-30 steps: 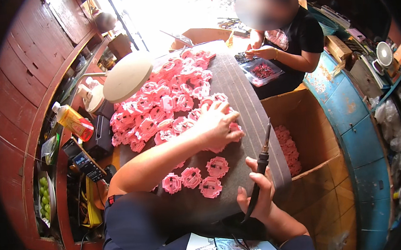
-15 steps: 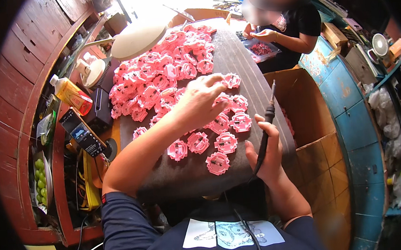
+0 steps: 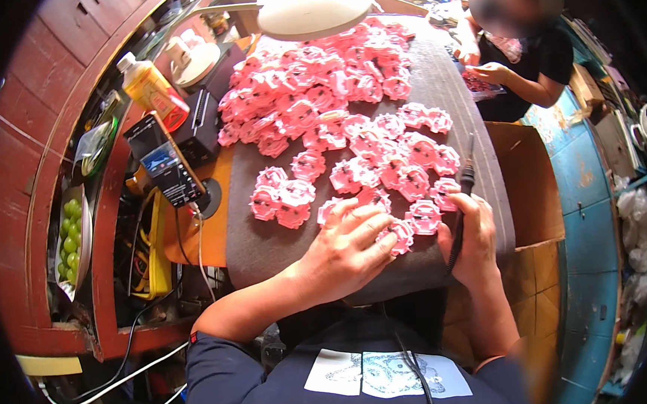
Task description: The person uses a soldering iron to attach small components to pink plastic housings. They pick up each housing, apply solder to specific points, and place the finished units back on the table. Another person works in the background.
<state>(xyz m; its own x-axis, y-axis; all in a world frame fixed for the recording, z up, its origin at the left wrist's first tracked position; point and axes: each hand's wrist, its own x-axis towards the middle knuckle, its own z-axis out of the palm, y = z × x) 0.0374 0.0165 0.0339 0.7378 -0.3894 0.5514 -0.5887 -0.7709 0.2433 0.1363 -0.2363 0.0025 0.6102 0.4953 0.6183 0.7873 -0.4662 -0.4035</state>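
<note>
the left hand [image 3: 347,245] spreads its grip loosely over pink pieces [image 3: 373,197] on the tabletop [image 3: 266,242]; one pink piece [image 3: 402,236] lies just right of its fingertips, between both hands; the right hand [image 3: 476,235] closes round a soldering iron [image 3: 467,179], tip pointing away.

And down we look, this head-worn wide fisheye facing forward over the nearby hands [image 3: 348,251] and the desk [image 3: 266,243] beyond!

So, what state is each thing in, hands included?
Left hand: fingers bent over pink notched plastic pieces
Right hand: holding slim black soldering iron
Pink pieces: heaped and scattered
Black rectangular smartphone: propped up, screen lit
Yellow-labelled clear plastic bottle: capped
Brown cardboard box: open
Cream rounded lamp head: lighting unclear
</note>
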